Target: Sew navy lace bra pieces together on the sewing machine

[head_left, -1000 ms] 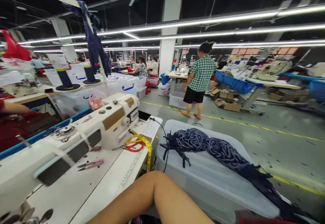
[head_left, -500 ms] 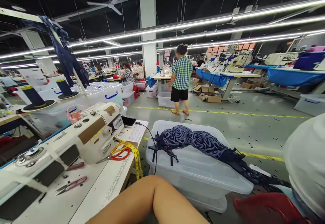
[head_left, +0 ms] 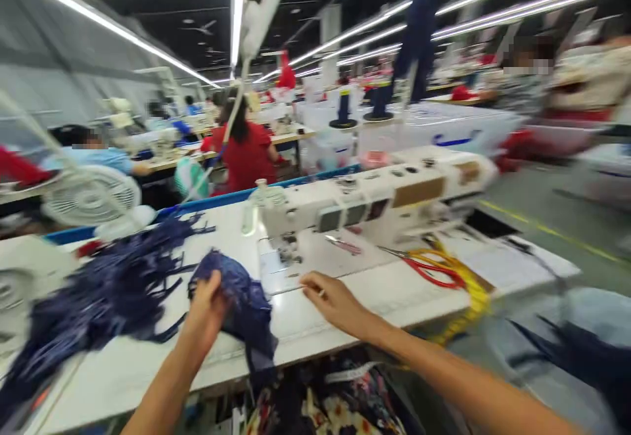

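My left hand (head_left: 210,307) is closed on a navy garment piece (head_left: 241,294), pinching it between thumb and fingers. The piece looks rounded and cup-like at the top, and a darker strip of it hangs over the table's front edge. To the right, my right hand (head_left: 338,300) is held above the table with loosely bent fingers slightly apart and nothing visible in them. It is just in front of the needle area of a white sewing machine (head_left: 419,188). Left of my left hand lies a heap of navy fabric pieces (head_left: 108,290) with loose straps. Motion blur softens the details.
Thread snips (head_left: 344,244), red-handled scissors (head_left: 434,272) and a yellow tape measure (head_left: 473,290) lie right of the needle area. Thread cones (head_left: 379,101) stand behind the machine. A plastic bin (head_left: 522,336) with navy fabric sits at right. A person in red (head_left: 244,156) sits beyond.
The view has swung left, from the aisle and bin to the sewing table. Both my hands are now in sight, the left one holding the navy garment piece; earlier only a bare arm showed.
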The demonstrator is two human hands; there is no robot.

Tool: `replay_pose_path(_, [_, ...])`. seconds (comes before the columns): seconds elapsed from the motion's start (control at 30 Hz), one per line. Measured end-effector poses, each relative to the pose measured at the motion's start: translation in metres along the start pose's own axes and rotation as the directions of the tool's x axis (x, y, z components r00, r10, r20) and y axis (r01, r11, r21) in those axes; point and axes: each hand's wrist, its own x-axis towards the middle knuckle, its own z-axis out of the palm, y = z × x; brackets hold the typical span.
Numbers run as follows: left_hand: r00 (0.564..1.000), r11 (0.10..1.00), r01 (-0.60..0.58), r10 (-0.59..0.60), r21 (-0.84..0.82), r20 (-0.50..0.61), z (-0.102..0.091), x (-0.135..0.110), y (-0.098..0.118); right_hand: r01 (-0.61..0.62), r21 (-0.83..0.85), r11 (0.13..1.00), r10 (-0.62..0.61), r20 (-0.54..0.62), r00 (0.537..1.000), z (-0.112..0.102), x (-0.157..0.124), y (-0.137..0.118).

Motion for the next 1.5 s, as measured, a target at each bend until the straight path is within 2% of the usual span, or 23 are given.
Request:
replay_pose_path(0.1, [0.995, 0.999, -0.003, -0.002, -0.054, -0.102, -0.025, -0.001, 0.0, 0.065, -0.121, 0.99, -0.065, 0.0, 0.998, 0.011, 0.004, 0.01])
replay_pose_path(0.2, [0.995, 0.998, 0.013, -0.019, -0.06, -0.097, -0.031, -0.004, -0.006, 0.229, -0.217, 0.949, -0.219, 0.068, 0.973, 0.026, 0.003, 0.009])
replay_pose_path(0.27, [0.994, 0.996, 0.048, -0.055, -0.074, -0.098, -0.03, -0.005, -0.008, 0.241, -0.232, 0.943, -0.23, 0.074, 0.97, 0.037, 0.009, 0.004])
replay_pose_path(0.37, [0.992, 0.989, 0.087, -0.097, -0.121, -0.077, -0.023, -0.004, -0.008, 0.071, -0.182, 0.981, -0.062, 0.053, 0.997, 0.05, 0.03, -0.002])
replay_pose_path(0.47, [0.996, 0.969, 0.065, -0.077, -0.238, -0.041, -0.013, 0.001, -0.006, -0.092, 0.058, 0.994, 0.084, 0.134, 0.987, 0.06, 0.055, -0.001])
replay_pose_path(0.53, [0.997, 0.949, 0.073, -0.081, -0.307, -0.013, -0.009, 0.002, -0.004, -0.167, 0.258, 0.952, 0.106, 0.235, 0.966, 0.064, 0.068, 0.003])
replay_pose_path(0.6, [0.995, 0.949, 0.098, -0.093, -0.3, 0.033, -0.008, 0.002, 0.001, -0.217, 0.362, 0.907, 0.114, 0.287, 0.951, 0.068, 0.075, 0.008])
replay_pose_path(0.77, [0.99, 0.968, 0.061, -0.026, -0.245, 0.142, -0.011, -0.004, 0.018, -0.266, 0.393, 0.88, 0.191, 0.219, 0.957, 0.068, 0.08, 0.009])
replay_pose_path(0.83, [0.981, 0.965, 0.07, -0.021, -0.252, 0.194, -0.01, -0.006, 0.025, -0.305, 0.48, 0.822, 0.181, 0.288, 0.94, 0.066, 0.079, 0.002])
replay_pose_path(0.93, [0.969, 0.975, 0.061, -0.007, -0.214, 0.245, -0.004, -0.008, 0.041, -0.396, 0.669, 0.629, 0.083, 0.449, 0.89, 0.066, 0.077, -0.012])
replay_pose_path(1.0, [0.969, 0.987, -0.019, 0.058, -0.161, 0.241, 0.002, -0.009, 0.056, -0.448, 0.732, 0.514, 0.035, 0.504, 0.863, 0.069, 0.075, -0.021])
replay_pose_path(1.13, [0.95, 0.97, -0.224, 0.24, -0.098, 0.2, 0.014, -0.008, 0.083, -0.524, 0.749, 0.406, -0.041, 0.588, 0.808, 0.081, 0.071, -0.035])
replay_pose_path(1.2, [0.951, 0.965, -0.247, 0.258, -0.086, 0.169, 0.013, -0.003, 0.085, -0.537, 0.753, 0.38, -0.003, 0.582, 0.813, 0.087, 0.07, -0.037])
replay_pose_path(1.23, [0.959, 0.97, -0.235, 0.242, -0.069, 0.147, 0.009, 0.001, 0.082, -0.534, 0.751, 0.389, 0.053, 0.56, 0.827, 0.089, 0.069, -0.035])
replay_pose_path(1.27, [0.97, 0.977, -0.212, 0.214, -0.036, 0.111, 0.003, 0.005, 0.076, -0.519, 0.737, 0.432, 0.129, 0.519, 0.845, 0.09, 0.068, -0.032])
replay_pose_path(1.37, [0.993, 0.979, -0.082, 0.095, 0.187, -0.065, -0.029, 0.013, 0.051, -0.463, 0.587, 0.665, 0.315, 0.342, 0.885, 0.085, 0.065, -0.012])
replay_pose_path(1.4, [0.994, 0.952, 0.021, 0.012, 0.304, -0.108, -0.041, 0.014, 0.043, -0.454, 0.523, 0.721, 0.344, 0.299, 0.89, 0.081, 0.063, -0.004])
replay_pose_path(1.43, [0.985, 0.907, 0.063, 0.01, 0.417, -0.171, -0.051, 0.013, 0.036, -0.457, 0.478, 0.75, 0.364, 0.278, 0.889, 0.077, 0.062, 0.004])
replay_pose_path(1.47, [0.977, 0.839, 0.072, 0.051, 0.54, -0.209, -0.058, 0.011, 0.031, -0.465, 0.451, 0.762, 0.378, 0.273, 0.885, 0.074, 0.062, 0.011])
replay_pose_path(1.5, [0.972, 0.729, 0.024, 0.144, 0.684, -0.188, -0.062, 0.009, 0.027, -0.471, 0.439, 0.765, 0.384, 0.275, 0.881, 0.071, 0.061, 0.017])
